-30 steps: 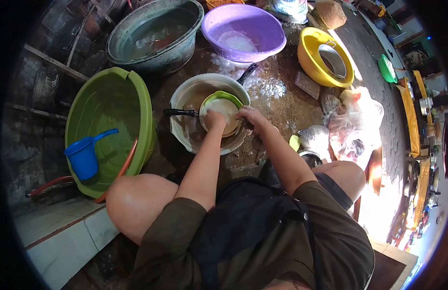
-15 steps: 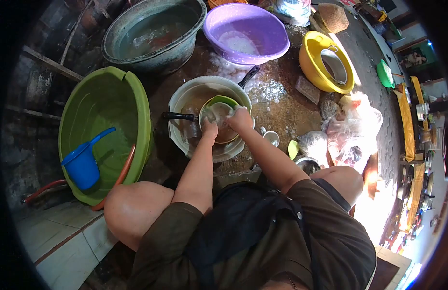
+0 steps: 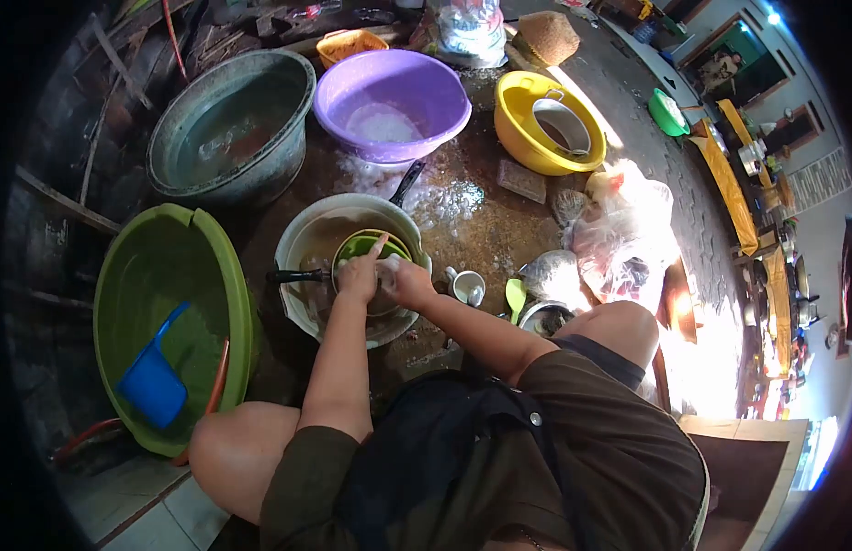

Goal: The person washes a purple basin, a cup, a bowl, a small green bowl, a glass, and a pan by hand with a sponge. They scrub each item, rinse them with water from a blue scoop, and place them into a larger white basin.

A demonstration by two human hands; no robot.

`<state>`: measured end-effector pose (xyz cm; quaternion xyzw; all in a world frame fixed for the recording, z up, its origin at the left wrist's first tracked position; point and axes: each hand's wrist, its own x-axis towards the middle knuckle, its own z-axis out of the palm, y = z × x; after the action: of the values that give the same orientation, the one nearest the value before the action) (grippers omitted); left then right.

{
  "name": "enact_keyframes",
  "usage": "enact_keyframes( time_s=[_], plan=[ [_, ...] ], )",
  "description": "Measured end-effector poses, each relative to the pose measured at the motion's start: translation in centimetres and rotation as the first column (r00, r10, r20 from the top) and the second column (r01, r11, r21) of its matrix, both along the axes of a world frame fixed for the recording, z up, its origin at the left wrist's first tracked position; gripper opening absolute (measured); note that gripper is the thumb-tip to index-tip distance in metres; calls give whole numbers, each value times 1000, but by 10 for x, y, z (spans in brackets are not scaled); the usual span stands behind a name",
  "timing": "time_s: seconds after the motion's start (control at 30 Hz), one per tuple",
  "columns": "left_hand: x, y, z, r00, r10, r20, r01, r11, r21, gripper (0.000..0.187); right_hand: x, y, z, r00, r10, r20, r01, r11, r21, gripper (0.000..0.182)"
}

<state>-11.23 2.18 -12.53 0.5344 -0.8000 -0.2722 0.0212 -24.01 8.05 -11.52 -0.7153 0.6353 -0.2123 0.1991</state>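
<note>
A large white basin (image 3: 297,237) of murky water stands in front of me, with both hands inside its rim. My left hand (image 3: 354,278) is closed at the near edge of a green bowl (image 3: 357,245), one finger stretched along it. Close beside it my right hand (image 3: 407,283) is curled with pale suds at its fingers; I cannot tell what it grips. A black handle (image 3: 302,275) sticks out over the basin's left side, and a second black handle (image 3: 407,182) rises at the back rim. Just right of the basin sits a white mug (image 3: 464,285).
Left stands a green tub (image 3: 233,303) with a blue dipper (image 3: 155,386). Behind are a dark water tub (image 3: 297,92), a purple basin (image 3: 444,101) and a yellow basin (image 3: 508,129) holding a pot. Plastic bags (image 3: 623,230) and a green spatula (image 3: 516,296) lie right.
The camera view has shifted, so the basins appear further left and lower. My hands have drawn closer together, and the pale round dish between them earlier no longer shows.
</note>
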Motion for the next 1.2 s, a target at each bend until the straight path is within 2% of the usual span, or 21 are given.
enact_keyframes(
  time_s=[0.07,0.17,0.27,0.37,0.4,0.43,0.47,0.5,0.53,0.57,0.63,0.7,0.8,0.83,0.87,0.9,0.93,0.97,1.0,1.07,1.2],
  plan=[
    [3,9,0,996,-57,72,66,988,-142,68,-2,3,-2,989,-38,141,36,999,15,49],
    [14,19,-4,1000,-20,-16,15,965,-260,60,-3,2,-6,811,-370,453,421,907,-14,56],
    [19,15,20,956,133,-262,-168,979,-114,51,10,-9,-6,643,-454,617,486,865,129,55],
    [32,1,32,890,252,-379,-289,956,-43,46,44,-32,-18,590,-342,732,269,937,221,56],
    [43,-6,11,827,295,-480,-356,934,-40,40,62,-38,-29,838,-324,440,286,946,152,53],
    [51,-15,-9,748,330,-575,-419,908,-25,38,74,-31,-17,917,-277,287,258,961,102,48],
    [50,-19,-17,657,366,-659,-481,877,6,40,80,-30,-22,894,-170,415,154,985,72,45],
    [49,-8,15,506,580,-639,-521,795,310,37,83,-22,-13,960,-21,278,-3,996,86,48],
    [54,8,50,353,771,-530,-506,634,585,35,79,-28,-46,916,400,-39,-402,904,-145,49],
    [64,9,32,361,762,-538,-498,645,580,35,67,-16,-5,894,443,71,-444,896,0,50],
    [87,3,-14,8,760,-650,-373,605,703,39,48,-12,42,861,474,181,-499,856,134,50],
    [73,10,2,-3,811,-586,-289,560,777,43,38,-24,35,876,344,-339,-377,926,-35,55],
    [56,19,6,-127,815,-566,266,577,772,47,74,-25,21,989,-7,-149,-29,971,-237,64],
    [52,35,36,-15,862,-507,35,507,861,47,81,-30,7,948,210,-238,-254,952,-169,67],
    [58,29,3,-41,871,-489,54,491,870,49,91,-30,-19,963,268,-41,-269,963,-23,64],
    [61,35,-4,-114,792,-600,2,604,797,50,89,-32,12,772,611,-174,-472,736,486,58],
    [69,27,-9,-81,905,-418,-36,417,908,52,78,-22,-13,834,546,-78,-514,820,250,53],
    [80,16,-41,-96,856,-509,72,516,854,55,65,-21,-20,765,614,-193,-601,789,128,52],
    [75,23,-22,-102,882,-460,1,462,887,56,55,-8,63,808,566,-160,-441,763,472,54],
    [65,34,10,-43,903,-427,-180,413,893,56,29,-17,49,776,405,-484,-464,886,-1,50],
    [46,44,38,-65,903,-425,-110,417,902,56,52,-22,26,867,89,-490,-285,895,-342,51]
  ],
)
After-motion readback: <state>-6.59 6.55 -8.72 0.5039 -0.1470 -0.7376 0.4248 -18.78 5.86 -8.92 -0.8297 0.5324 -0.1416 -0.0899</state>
